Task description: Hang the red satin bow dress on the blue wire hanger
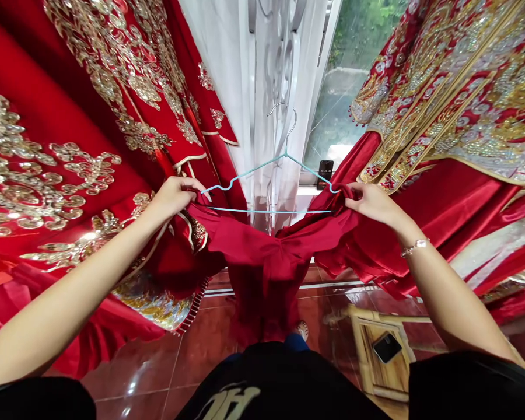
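Observation:
A plain red garment (266, 256) hangs folded over the lower bar of a light blue wire hanger (271, 175), held out in front of me. My left hand (175, 195) is closed on the left end of the hanger and the cloth there. At the right end, my right hand (370, 201), with a bracelet on its wrist, pinches the cloth against the hanger. The garment droops between both hands toward the floor. The hanger's hook points up in front of a white curtain.
Red robes with gold and silver embroidery hang close on the left (70, 146) and right (455, 105). White curtain (262, 87) and a window lie straight ahead, a dark phone (325, 173) on the sill. A bamboo stool (385, 350) bearing a phone stands on the glossy red floor.

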The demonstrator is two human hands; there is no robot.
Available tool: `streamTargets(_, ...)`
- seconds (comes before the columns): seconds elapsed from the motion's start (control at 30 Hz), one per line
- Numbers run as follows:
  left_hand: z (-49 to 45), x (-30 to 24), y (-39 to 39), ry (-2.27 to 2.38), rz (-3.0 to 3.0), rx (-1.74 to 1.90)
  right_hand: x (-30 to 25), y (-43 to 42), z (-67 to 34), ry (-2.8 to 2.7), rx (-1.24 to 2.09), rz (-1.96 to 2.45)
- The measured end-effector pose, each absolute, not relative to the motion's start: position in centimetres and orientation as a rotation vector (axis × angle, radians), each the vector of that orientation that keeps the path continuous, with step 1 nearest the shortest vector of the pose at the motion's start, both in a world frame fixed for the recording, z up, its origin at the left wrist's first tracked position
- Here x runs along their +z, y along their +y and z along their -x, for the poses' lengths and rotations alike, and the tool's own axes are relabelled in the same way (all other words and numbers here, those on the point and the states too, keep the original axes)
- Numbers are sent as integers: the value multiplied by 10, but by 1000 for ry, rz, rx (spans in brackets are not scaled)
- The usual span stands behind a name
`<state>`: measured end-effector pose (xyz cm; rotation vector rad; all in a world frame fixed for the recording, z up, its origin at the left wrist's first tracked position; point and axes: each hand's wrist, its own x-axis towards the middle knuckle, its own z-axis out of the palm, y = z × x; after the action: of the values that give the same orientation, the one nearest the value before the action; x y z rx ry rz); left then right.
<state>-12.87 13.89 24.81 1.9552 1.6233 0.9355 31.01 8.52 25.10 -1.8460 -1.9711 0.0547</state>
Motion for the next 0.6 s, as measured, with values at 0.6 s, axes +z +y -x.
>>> streamTargets(0.6, 122, 253, 124, 1677, -1946, 945, 257, 88, -288, -2216, -640, 2146)
